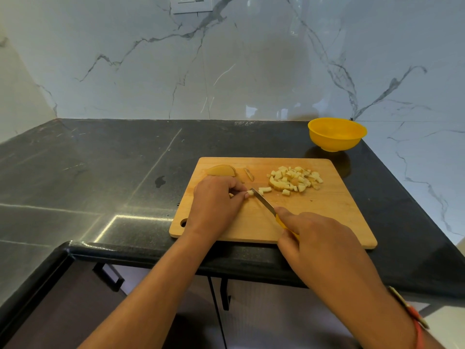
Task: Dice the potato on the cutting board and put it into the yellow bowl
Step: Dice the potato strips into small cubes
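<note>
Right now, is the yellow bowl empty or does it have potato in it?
Empty: the bowl shows only bare yellow inside; the diced potato lies piled on the board.

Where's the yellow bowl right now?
Head view: the yellow bowl stands on the black counter at the back right, just beyond the cutting board's far right corner, near the marble wall, apart from the board.

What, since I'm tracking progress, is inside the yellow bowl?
No potato shows inside the bowl, only bare yellow wall. The near rim hides the inside near wall and perhaps some bottom. The dice lie on the board.
</note>
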Available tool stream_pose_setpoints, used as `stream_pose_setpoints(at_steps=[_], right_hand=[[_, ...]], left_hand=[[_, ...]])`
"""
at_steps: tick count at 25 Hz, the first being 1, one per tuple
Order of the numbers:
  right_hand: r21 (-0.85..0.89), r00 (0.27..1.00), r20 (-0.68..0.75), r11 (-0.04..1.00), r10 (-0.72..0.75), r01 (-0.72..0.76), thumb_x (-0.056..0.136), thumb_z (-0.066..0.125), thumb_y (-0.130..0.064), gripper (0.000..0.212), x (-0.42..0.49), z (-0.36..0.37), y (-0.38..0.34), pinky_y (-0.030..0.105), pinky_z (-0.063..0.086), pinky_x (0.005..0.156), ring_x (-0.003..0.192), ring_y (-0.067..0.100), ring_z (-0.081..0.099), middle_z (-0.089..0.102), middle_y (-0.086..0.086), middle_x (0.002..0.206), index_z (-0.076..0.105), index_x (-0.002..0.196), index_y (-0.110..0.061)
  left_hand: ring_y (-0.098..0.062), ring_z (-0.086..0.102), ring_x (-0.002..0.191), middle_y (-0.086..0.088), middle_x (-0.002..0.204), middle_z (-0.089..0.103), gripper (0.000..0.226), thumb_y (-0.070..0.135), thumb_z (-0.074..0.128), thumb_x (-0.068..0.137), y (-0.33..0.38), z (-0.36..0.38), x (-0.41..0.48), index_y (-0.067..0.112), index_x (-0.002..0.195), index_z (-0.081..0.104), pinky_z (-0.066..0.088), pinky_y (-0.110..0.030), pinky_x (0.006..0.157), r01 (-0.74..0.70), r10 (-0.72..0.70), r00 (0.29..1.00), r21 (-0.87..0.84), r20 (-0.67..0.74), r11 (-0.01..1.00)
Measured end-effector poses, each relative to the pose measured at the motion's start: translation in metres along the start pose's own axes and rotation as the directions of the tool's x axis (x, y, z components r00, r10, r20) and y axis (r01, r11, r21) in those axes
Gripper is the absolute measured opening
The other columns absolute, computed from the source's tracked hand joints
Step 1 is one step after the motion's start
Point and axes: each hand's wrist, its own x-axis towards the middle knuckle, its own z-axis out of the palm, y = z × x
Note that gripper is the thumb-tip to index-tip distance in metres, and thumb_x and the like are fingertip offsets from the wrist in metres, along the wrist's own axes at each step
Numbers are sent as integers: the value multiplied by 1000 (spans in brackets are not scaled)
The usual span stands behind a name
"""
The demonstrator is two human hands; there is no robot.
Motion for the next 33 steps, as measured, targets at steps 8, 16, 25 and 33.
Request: stream_pose_setpoints(at_steps=[8,16,25,33], right_hand=[[-62,998,-44,997,44,-47,95,41,-37,49,-7,-17,-3,16,33,52,62,7,45,42,-12,67,41,144,-43],[8,999,-41,1000,6,-6,100,37,-38,49,18,7,-18,21,44,68,77,7,49,49,-12,85,32,149,-38],[-51,998,53,998,-24,26,101,33,-38,53,3,3,-6,23,42,66,76,8,48,47,-10,82,21,152,-41],[-33,996,-85,999,21,-23,86,58,-27,45,-17,-9,12,16,27,42,47,6,38,37,-13,57,62,130,-32]], left_hand=[[6,57,79,22,79,64,12,31,76,83,-1,-2,0,27,95,75,48,-18,79,18,-18,1000,-14,13,1000],[16,56,75,15,72,70,23,22,77,82,-2,-5,-3,27,101,64,36,0,65,57,-56,998,-87,18,995],[13,58,81,15,69,69,24,23,79,81,-2,-3,-4,27,100,64,35,3,68,59,-61,998,-106,-13,993],[5,61,86,17,86,69,20,24,74,86,-3,-4,-2,29,104,66,39,-3,70,17,-15,1000,-61,19,998]])
